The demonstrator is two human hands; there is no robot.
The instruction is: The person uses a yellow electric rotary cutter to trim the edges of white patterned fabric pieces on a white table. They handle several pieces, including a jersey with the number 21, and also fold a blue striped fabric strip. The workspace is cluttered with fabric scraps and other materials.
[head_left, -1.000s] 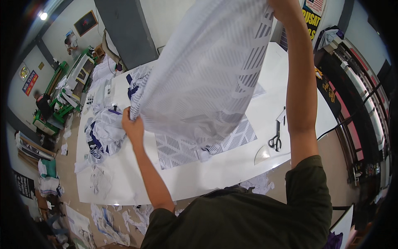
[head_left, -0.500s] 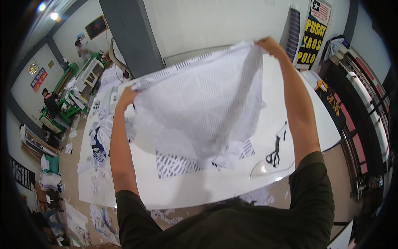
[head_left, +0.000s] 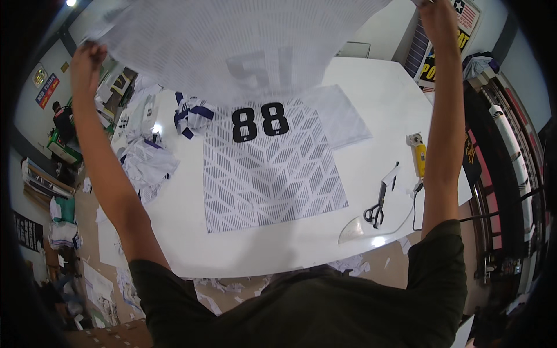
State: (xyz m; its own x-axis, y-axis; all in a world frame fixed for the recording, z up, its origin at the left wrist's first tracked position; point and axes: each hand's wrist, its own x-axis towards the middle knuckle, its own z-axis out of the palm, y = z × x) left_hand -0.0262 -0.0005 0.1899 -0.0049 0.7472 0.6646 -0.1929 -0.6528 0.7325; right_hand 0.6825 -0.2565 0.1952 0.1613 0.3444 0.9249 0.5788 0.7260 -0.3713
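Raised wide apart, both my hands stretch a thin white jersey fabric panel (head_left: 232, 35) over the far side of the table. My left hand (head_left: 87, 65) is closed on its left corner. At the upper right, my right hand (head_left: 439, 26) is closed too; the corner it grips runs past the picture's top edge. Large numerals show faintly through the raised cloth. Beneath it, another patterned jersey panel (head_left: 267, 174) with bold black numerals lies flat. A plain white fabric piece (head_left: 345, 119) sticks out at that panel's right.
On the white table (head_left: 243, 252) lie black scissors (head_left: 376, 213), a yellow corded hand cutter (head_left: 419, 155) and a pale wedge-shaped piece (head_left: 351, 230). Crumpled white and purple fabric (head_left: 145, 162) is heaped at the left. A person (head_left: 62, 120) stands by green machines, far left. Scraps litter the floor.
Both hands have moved up and apart, spreading the cloth and lifting it away from me. The numbered panel, mostly covered before, now shows. The yellow cutter has come into sight.
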